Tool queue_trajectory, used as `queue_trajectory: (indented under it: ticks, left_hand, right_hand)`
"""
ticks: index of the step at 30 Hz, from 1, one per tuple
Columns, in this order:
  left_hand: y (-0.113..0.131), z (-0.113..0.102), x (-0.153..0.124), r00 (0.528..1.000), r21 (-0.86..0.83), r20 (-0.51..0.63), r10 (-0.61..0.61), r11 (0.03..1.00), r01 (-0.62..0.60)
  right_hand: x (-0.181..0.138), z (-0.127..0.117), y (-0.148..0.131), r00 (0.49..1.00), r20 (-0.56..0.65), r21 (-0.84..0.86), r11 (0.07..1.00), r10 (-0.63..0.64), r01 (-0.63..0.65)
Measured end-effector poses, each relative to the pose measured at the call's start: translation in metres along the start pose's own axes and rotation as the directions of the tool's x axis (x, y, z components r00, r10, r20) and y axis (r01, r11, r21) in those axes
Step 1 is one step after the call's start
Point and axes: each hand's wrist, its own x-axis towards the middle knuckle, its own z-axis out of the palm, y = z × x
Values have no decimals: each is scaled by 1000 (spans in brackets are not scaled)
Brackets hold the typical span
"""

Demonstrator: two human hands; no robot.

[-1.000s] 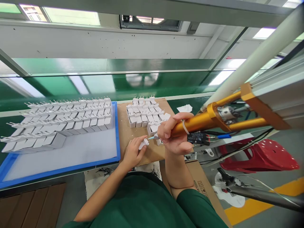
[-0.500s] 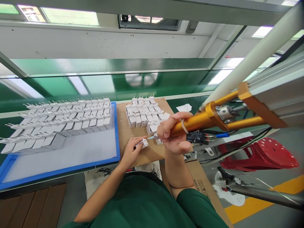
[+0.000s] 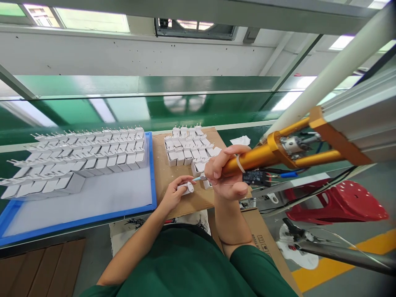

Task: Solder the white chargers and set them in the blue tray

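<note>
My left hand point(image 3: 173, 193) is closed on a small white plug adapter point(image 3: 189, 188) low over the cardboard. Its fingertips are right beside the pale blue tapered nozzle point(image 3: 196, 179). That nozzle sits at the front of a gold cylindrical dispensing gun point(image 3: 252, 159), and my right hand point(image 3: 227, 173) wraps round the gun's front part. Whether the nozzle touches the adapter I cannot tell. A cable tie and a black switch point(image 3: 257, 178) are fixed on the gun near my right hand. Behind the hands stand rows of white plug adapters point(image 3: 187, 153) with their prongs up.
On the left, a blue-rimmed tray point(image 3: 154, 181) holds several rows of white adapters point(image 3: 108, 154). The cardboard sheet point(image 3: 165, 206) lies under my hands. White paper point(image 3: 240, 140) rests at the back. A red stool point(image 3: 355, 200) and a metal pole point(image 3: 340, 252) stand to the right.
My left hand has turned the adapter, and its fingers have moved slightly up and right, closer to the nozzle. My right hand and the dispensing gun are almost unmoved.
</note>
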Motion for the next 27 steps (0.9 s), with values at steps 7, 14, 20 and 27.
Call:
queue_trajectory:
  ticks: [7,14,20,27]
  left_hand:
    - [-5,1,-3,998,113,-35,58,992,-53]
    - [-8,-2,-6,994,154,-1,113,982,-111]
    - [-4,1,-9,988,229,50,143,962,-151]
    - [-12,9,-20,977,199,39,210,957,-213]
  right_hand:
    - [0,0,1,1000,-26,-44,999,3,-4]
    - [1,-2,4,1000,-30,-3,1000,-3,3]
    - [2,-7,8,1000,-17,-28,1000,-5,5]
    - [11,-20,13,1000,3,-44,999,-22,22]
